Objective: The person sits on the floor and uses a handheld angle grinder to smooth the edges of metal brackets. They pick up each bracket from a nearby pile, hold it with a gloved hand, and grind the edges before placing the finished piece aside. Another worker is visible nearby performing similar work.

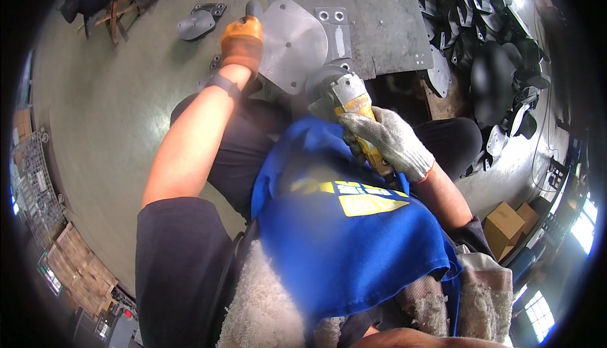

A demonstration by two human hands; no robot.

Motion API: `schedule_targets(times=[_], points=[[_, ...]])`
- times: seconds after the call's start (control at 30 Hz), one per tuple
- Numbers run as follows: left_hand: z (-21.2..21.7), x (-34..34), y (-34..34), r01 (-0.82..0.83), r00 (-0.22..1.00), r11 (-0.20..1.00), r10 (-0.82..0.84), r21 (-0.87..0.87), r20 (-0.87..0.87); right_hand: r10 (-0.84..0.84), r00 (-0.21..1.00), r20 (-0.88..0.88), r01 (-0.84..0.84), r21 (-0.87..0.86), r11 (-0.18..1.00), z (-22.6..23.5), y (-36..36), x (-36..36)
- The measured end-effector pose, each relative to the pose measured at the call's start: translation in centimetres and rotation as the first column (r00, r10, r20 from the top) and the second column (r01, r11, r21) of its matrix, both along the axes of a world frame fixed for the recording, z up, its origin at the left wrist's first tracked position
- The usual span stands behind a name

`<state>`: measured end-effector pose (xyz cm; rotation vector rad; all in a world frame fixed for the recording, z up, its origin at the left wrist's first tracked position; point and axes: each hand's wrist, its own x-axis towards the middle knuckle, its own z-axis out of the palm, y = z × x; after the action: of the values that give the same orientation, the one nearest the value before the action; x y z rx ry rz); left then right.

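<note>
My right hand (392, 139), in a pale knit glove, is wrapped round the body of a yellow angle grinder (355, 103). The grinder's disc (318, 87) is at the lower right edge of a grey metal plate (292, 41) with rounded sides and several holes; whether they touch I cannot tell. My left hand (243, 39), in an orange glove with dark fingertips, grips the plate's left edge, its fingers partly hidden. Right of the plate is a flat metal bracket (338, 35) with holes in it.
A smaller plate with a bracket (197, 25) lies on the floor to the left. Large flat metal sheeting (392, 25) extends at the far side. Many dark metal parts (493, 76) are heaped at right, with cardboard boxes (504, 225) nearer me. A blue apron (354, 240) covers my lap.
</note>
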<state>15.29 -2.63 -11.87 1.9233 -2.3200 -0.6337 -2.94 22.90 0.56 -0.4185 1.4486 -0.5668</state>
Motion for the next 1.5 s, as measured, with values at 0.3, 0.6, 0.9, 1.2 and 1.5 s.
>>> schedule_targets(times=[0.3,0.6,0.9,1.2,1.5], points=[[-2.0,0.2,-0.3,-0.169,0.947,0.985,0.154,-0.027,-0.283,0.04,0.993,-0.109,-0.049,-0.086,0.995,0.4,-3.0,0.0],[-0.1,-1.2,-2.4,0.331,0.934,0.934,-0.303,-0.137,0.191,-0.126,0.992,-0.011,0.125,-0.06,0.99,-1.1,5.3,-2.1],[1.5,-7.8,-5.2,0.215,0.967,0.975,-0.205,-0.056,0.149,-0.058,0.979,-0.194,0.025,-0.168,0.985,-1.2,4.4,-6.5],[-6.0,-5.2,-12.4,0.813,0.549,0.526,-0.547,-0.25,0.632,-0.122,0.992,-0.02,0.118,-0.122,0.985,-2.9,2.8,-7.0],[-10.6,-2.8,-17.5,0.599,0.797,0.774,-0.549,-0.205,0.253,-0.044,0.999,-0.01,0.041,-0.162,0.986,-2.9,1.6,-6.5]])
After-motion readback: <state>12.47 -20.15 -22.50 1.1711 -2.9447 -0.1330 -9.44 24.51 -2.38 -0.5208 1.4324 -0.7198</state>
